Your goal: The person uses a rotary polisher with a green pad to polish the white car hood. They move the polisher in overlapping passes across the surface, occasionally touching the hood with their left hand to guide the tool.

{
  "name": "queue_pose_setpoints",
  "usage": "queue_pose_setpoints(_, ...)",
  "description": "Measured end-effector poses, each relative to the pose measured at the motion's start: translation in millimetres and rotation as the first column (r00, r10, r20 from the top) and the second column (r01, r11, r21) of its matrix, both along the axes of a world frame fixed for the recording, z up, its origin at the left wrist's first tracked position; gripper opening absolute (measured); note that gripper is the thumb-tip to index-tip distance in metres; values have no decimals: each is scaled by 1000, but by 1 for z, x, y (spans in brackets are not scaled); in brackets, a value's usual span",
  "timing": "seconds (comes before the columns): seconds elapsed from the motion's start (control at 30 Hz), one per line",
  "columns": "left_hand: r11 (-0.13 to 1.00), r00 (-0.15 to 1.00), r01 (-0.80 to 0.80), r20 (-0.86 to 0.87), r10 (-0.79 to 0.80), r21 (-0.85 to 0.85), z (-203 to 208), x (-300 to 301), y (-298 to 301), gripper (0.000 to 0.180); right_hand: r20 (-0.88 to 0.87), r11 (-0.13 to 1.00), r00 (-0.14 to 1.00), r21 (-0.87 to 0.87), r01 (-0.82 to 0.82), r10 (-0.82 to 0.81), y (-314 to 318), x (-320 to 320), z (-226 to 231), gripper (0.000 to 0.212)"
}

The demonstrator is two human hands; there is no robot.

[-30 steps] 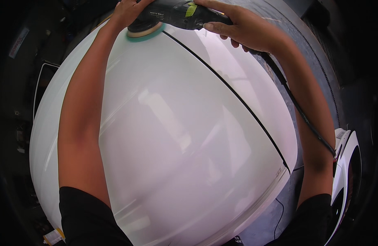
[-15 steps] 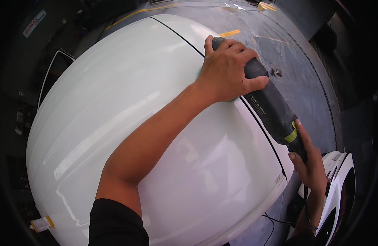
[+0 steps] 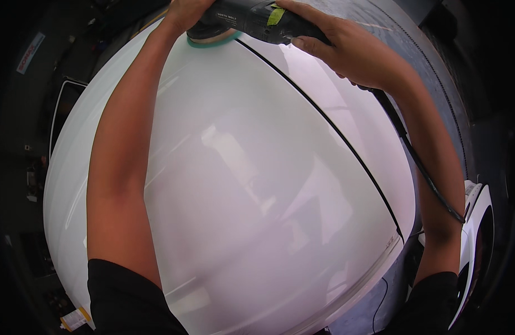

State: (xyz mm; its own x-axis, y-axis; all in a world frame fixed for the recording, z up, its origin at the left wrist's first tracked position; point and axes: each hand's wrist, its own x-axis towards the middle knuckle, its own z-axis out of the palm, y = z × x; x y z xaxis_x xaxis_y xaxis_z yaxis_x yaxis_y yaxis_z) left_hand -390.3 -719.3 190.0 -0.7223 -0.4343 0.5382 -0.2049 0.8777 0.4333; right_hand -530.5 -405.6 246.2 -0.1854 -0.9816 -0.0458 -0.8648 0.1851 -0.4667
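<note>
A dark grey car polisher with a green-edged pad lies across the far part of a glossy white car body panel. The pad rests on the paint, left of the black gap between two panels. My left hand is closed over the polisher's head at the top edge, where its fingers are partly cut off. My right hand wraps the rear handle, beside a strip of yellow-green tape. From the handle a black cord runs down along my right forearm.
A white and yellow bottle stands or lies at the panel's lower left edge. Another white car part is at the right. Grey floor shows beyond the panel, and more cord hangs low at the right.
Both hands have carried the polisher away from me and to the left, from the panel gap's right side. The polisher has swung from slanting toward me to lying nearly crosswise. Both hands keep hold.
</note>
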Motion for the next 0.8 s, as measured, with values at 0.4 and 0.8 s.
queue_pose_setpoints(0.4,986,998,40,-44,-33,159,-3,12,-54,41,50,994,992,-15,-112,112,-19,9,19,66)
queue_pose_setpoints(0.8,945,956,-194,-265,122,-265,-48,-18,152,67,-135,975,969,-102,196,-209,160,35,-25,74)
